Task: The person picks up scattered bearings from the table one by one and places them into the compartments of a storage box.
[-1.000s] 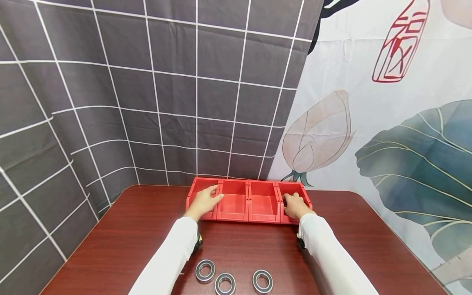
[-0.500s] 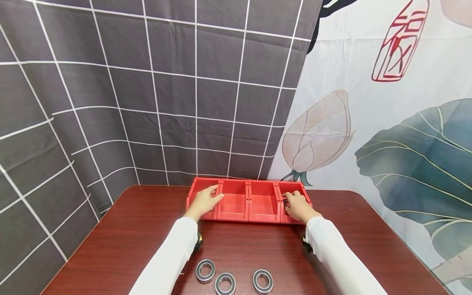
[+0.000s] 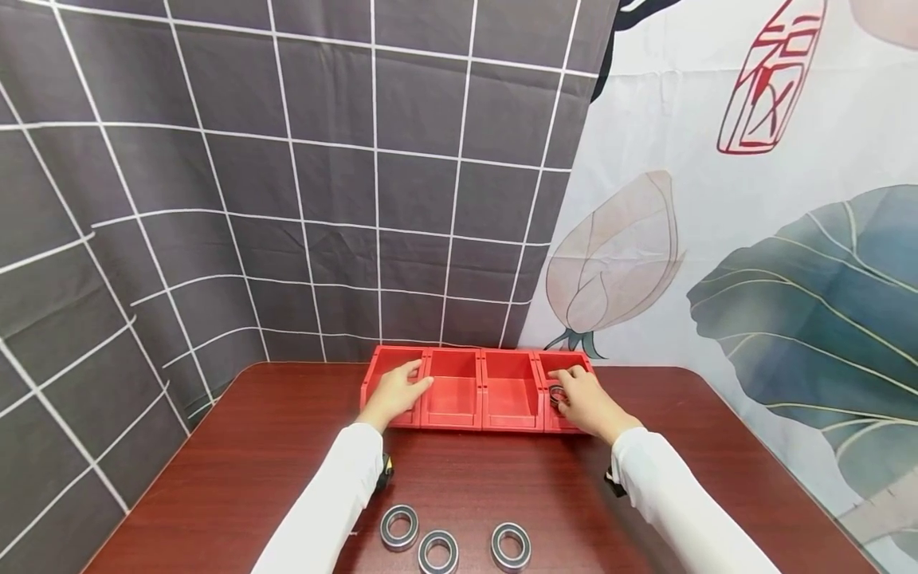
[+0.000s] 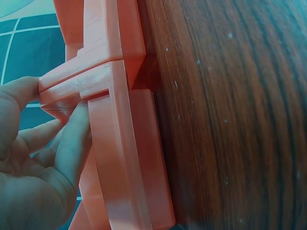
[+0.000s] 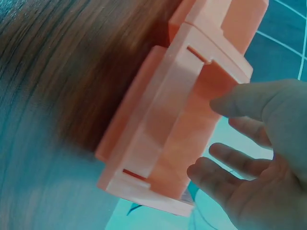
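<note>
Right hand [image 3: 591, 405] drawn back, binned bearing [image 3: 555, 389] in sight

I had the right hand at the rightmost bin [image 3: 564, 425], thumb and fingers spread apart, with no grip on anything that I could make out. The binned bearing lay just left of the fingertips, a dark ring showing by the gap between finger and thumb in the head view. Whether the fingers touched it, I couldn't tell; in the right wrist view I couldn't pick the ring out.

Left hand [image 3: 396, 393]: at the other end of the row of red bins [image 3: 452, 421], thumb and a finger pinching the corner of the wall between the first two bins.

Three loose bearings [image 3: 438, 568] lay flat on the worktop [image 3: 244, 446], on the near side of the bins: two near each other at left, one farther right.

Against the frame one second earlier: right hand and sleeve had shifted right and back towards the person. The hand had hidden most of the ring then; more of it showed now. Left hand unchanged, same spot, same hold. Loose bearings hadn't moved. My head view had swung very slightly, the wall cloth [image 3: 323, 187] sitting a touch farther left.
</note>
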### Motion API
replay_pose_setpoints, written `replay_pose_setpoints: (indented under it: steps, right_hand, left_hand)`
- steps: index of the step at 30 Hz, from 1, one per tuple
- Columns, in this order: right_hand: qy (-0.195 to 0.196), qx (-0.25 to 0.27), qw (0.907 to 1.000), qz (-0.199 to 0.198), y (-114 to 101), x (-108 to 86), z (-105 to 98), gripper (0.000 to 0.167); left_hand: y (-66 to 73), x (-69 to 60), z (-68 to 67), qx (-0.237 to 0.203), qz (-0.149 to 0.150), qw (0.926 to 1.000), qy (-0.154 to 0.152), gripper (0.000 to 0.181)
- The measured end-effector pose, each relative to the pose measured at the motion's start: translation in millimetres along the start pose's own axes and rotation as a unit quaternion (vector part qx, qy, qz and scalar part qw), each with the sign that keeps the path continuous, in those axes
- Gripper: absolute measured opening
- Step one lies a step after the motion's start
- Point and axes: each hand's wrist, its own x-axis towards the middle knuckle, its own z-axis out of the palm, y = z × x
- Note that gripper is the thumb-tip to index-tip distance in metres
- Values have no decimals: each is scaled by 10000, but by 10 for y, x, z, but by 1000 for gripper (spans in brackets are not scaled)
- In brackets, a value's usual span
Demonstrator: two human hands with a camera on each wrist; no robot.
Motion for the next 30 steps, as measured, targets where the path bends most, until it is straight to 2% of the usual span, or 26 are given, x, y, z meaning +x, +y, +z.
replay_pose_setpoints:
  steps: [5, 7, 15, 22, 30]
  right_hand:
    - [-29, -43, 9999, -131, -82, -98, -84, 47]
    - [0, -138, 9997, -215, -124, -157, -123, 49]
    - [324, -223, 9950, -914, -283, -410, -239, 51]
    - [202, -226, 9925, -1185, -423, -588, -264, 55]
    - [191, -331, 9791, -1999, -569, -672, -196, 53]
  left_hand:
    - [-15, 1, 16, -69, -119, 9999, -45, 58]
    - [-20, 6, 19, -47, -80, 9999, -51, 58]
    - [-8, 11, -6, -63, -87, 9999, -29, 60]
    - [-11, 10, 2, -69, -72, 9999, -42, 59]
    - [-27, 14, 6, -104, -137, 9999, -25, 59]
